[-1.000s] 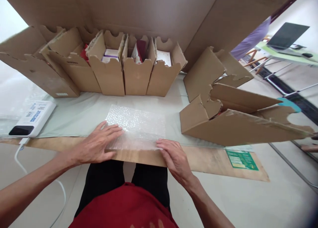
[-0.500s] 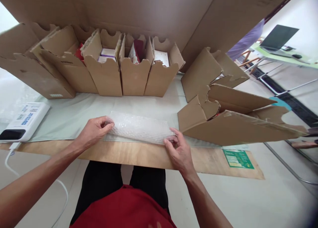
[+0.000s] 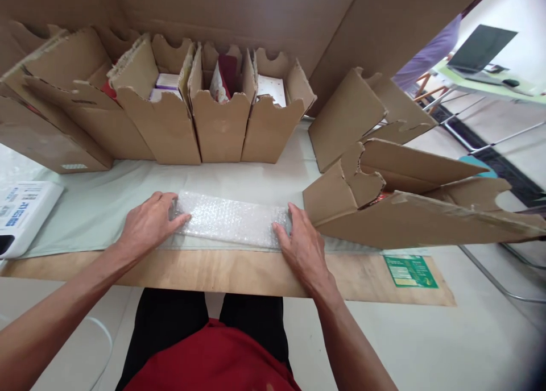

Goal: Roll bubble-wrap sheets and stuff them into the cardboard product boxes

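A flattened, folded strip of clear bubble wrap (image 3: 230, 219) lies lengthwise on the pale green cloth (image 3: 157, 181) near the table's front edge. My left hand (image 3: 154, 219) grips its left end, thumb on top and fingers behind the far corner. At the opposite end my right hand (image 3: 301, 237) holds it between thumb and fingers. Whether anything is inside the wrap cannot be made out.
Cardboard bins (image 3: 219, 132) with small boxes and packets stand along the back. Two more cardboard bins (image 3: 341, 124) are at the right. A white device (image 3: 32, 209) lies at the left. A green label (image 3: 410, 271) is on the wooden edge (image 3: 239, 266). A person's purple sleeve (image 3: 426, 53) shows beyond.
The bubble wrap has been turned to lie flatter, and both hands have shifted slightly, their fingers now laid along its ends. The view has swung a little to the right.
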Demonstrator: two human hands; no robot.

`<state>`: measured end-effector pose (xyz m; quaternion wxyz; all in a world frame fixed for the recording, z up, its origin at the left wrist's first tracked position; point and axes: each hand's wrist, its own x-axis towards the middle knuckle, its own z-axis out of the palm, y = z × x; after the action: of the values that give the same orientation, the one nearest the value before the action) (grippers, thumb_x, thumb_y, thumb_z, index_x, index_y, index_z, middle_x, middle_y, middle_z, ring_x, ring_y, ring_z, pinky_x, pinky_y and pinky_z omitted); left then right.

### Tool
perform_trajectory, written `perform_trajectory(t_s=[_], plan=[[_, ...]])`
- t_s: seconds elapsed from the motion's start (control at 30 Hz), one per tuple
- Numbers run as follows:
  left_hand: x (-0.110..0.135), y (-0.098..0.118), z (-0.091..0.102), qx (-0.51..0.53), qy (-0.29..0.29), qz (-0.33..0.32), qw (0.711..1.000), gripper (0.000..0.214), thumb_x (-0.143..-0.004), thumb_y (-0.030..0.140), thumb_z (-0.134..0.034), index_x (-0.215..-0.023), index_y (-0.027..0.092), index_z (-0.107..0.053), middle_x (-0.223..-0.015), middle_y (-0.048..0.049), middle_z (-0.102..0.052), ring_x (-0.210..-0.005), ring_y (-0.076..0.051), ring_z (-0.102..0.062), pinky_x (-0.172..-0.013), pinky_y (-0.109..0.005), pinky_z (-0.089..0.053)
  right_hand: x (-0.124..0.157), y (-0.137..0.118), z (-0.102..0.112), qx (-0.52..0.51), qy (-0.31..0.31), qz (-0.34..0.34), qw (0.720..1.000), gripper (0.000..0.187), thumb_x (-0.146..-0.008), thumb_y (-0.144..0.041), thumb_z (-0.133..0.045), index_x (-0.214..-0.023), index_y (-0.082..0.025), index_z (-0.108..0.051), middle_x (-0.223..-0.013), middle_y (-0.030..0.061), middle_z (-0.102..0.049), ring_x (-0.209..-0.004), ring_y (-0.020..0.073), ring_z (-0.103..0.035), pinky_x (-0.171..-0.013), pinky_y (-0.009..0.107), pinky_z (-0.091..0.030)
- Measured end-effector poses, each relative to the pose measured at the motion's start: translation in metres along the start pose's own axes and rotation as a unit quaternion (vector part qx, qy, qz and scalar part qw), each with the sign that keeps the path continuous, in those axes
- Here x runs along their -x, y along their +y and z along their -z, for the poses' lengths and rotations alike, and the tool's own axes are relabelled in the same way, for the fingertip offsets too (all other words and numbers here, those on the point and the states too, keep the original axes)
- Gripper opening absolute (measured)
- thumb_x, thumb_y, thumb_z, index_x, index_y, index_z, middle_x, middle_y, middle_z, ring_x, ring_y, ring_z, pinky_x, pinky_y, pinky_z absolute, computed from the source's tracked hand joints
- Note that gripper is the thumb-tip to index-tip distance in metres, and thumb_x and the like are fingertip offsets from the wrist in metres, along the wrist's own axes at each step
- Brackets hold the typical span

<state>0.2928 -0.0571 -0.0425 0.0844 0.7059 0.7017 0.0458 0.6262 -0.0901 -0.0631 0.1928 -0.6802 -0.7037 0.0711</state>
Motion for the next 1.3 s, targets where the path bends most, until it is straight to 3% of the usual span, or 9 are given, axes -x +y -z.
perform_trajectory(t_s=[0.17, 0.37, 0.5, 0.6, 0.7, 0.8, 0.93, 1.1, 1.3], plan=[[-0.006, 0.002, 0.005, 0.012, -0.047, -0.037, 0.998, 0.033, -0.088, 0.048, -0.053, -0.067, 0.023, -0.052, -0.082, -0.0075, -0.065, -0.077, -0.025, -0.063, -0.058, -0.032, -0.040, -0.027, -0.004, 0.001, -0.020, -0.055, -0.005, 0.998, 0.027, -0.086, -0.028, -0.063, -0.110, -0.018, -0.068, -0.099, 0.0096, -0.073, -0.084, 0.0259, -0.066, -0.070, 0.033, -0.047], [-0.020, 0.006, 0.007, 0.008, 0.058, -0.106, 0.993, 0.023, -0.087, 0.036, -0.056, -0.068, 0.023, -0.053, -0.086, -0.0080, -0.064, -0.085, -0.026, -0.060, -0.073, -0.038, -0.048, 0.015, -0.013, 0.026, -0.138, -0.083, 0.001, 0.987, 0.018, -0.085, -0.031, -0.055, -0.070, -0.022, -0.051, -0.068, -0.0004, -0.058, -0.063, 0.0172, -0.052, -0.058, 0.028, -0.035], [-0.052, 0.043, 0.011, 0.004, 0.142, -0.171, 0.975, 0.009, -0.088, 0.028, -0.061, -0.084, 0.021, -0.065, -0.102, -0.0120, -0.067, -0.102, -0.031, -0.059, -0.088, -0.045, -0.048, 0.068, -0.027, 0.027, -0.257, -0.106, -0.025, 0.960, 0.016, -0.090, -0.035, -0.056, -0.095, -0.021, -0.062, -0.075, 0.0003, -0.064, -0.063, 0.0177, -0.057, -0.059, 0.028, -0.045], [-0.060, 0.078, 0.008, 0.013, 0.155, -0.192, 0.969, 0.024, -0.088, 0.023, -0.064, -0.111, 0.015, -0.067, -0.115, -0.0170, -0.066, -0.110, -0.035, -0.057, -0.092, -0.049, -0.048, 0.091, -0.034, 0.017, -0.324, -0.072, -0.066, 0.941, 0.058, -0.091, -0.037, -0.059, -0.145, -0.017, -0.049, -0.092, 0.0046, -0.071, -0.071, 0.0206, -0.064, -0.067, 0.032, -0.055], [-0.030, 0.094, -0.003, 0.083, 0.121, -0.276, 0.950, 0.035, -0.094, 0.024, -0.059, -0.127, 0.012, -0.061, -0.118, -0.0171, -0.067, -0.109, -0.033, -0.058, -0.094, -0.049, -0.048, 0.096, -0.031, 0.010, -0.375, -0.065, -0.102, 0.919, 0.069, -0.093, -0.039, -0.060, -0.156, -0.020, -0.041, -0.093, 0.0039, -0.071, -0.064, 0.0187, -0.061, -0.062, 0.032, -0.056], [0.020, 0.083, -0.015, 0.196, -0.005, -0.382, 0.903, 0.031, -0.102, 0.033, -0.050, -0.125, 0.017, -0.062, -0.106, -0.0107, -0.070, -0.101, -0.025, -0.062, -0.093, -0.043, -0.051, 0.093, -0.027, 0.013, -0.454, -0.143, -0.121, 0.871, 0.045, -0.093, -0.042, -0.063, -0.133, -0.020, -0.067, -0.083, 0.0017, -0.069, -0.057, 0.0146, -0.056, -0.054, 0.028, -0.050], [0.062, 0.056, -0.025, 0.322, -0.093, -0.361, 0.870, 0.053, -0.105, 0.048, -0.042, -0.151, 0.021, -0.042, -0.127, -0.0123, -0.066, -0.121, -0.026, -0.059, -0.109, -0.046, -0.046, 0.075, -0.032, 0.020, -0.571, -0.173, -0.152, 0.788, 0.026, -0.087, -0.044, -0.073, -0.096, -0.020, -0.078, -0.069, -0.0007, -0.065, -0.056, 0.0114, -0.053, -0.056, 0.024, -0.044], [0.068, 0.053, -0.041, 0.420, -0.096, -0.256, 0.865, 0.093, -0.092, 0.055, -0.062, -0.165, 0.022, -0.015, -0.132, -0.0136, -0.064, -0.122, -0.029, -0.062, -0.107, -0.049, -0.049, 0.036, -0.051, 0.014, -0.701, -0.161, -0.137, 0.681, 0.041, -0.088, -0.054, -0.075, -0.114, -0.023, -0.073, -0.111, 0.0093, -0.076, -0.102, 0.0220, -0.069, -0.074, 0.027, -0.051], [0.072, 0.075, -0.056, 0.345, 0.125, -0.178, 0.913, 0.063, -0.095, 0.021, -0.054, -0.156, 0.017, -0.037, -0.096, -0.0055, -0.070, -0.095, -0.023, -0.064, -0.093, -0.042, -0.052, 0.017, -0.058, -0.008, -0.667, -0.186, -0.162, 0.703, 0.077, -0.090, -0.047, -0.076, -0.155, -0.027, -0.040, -0.139, 0.0126, -0.064, -0.126, 0.0259, -0.062, -0.084, 0.031, -0.054]])
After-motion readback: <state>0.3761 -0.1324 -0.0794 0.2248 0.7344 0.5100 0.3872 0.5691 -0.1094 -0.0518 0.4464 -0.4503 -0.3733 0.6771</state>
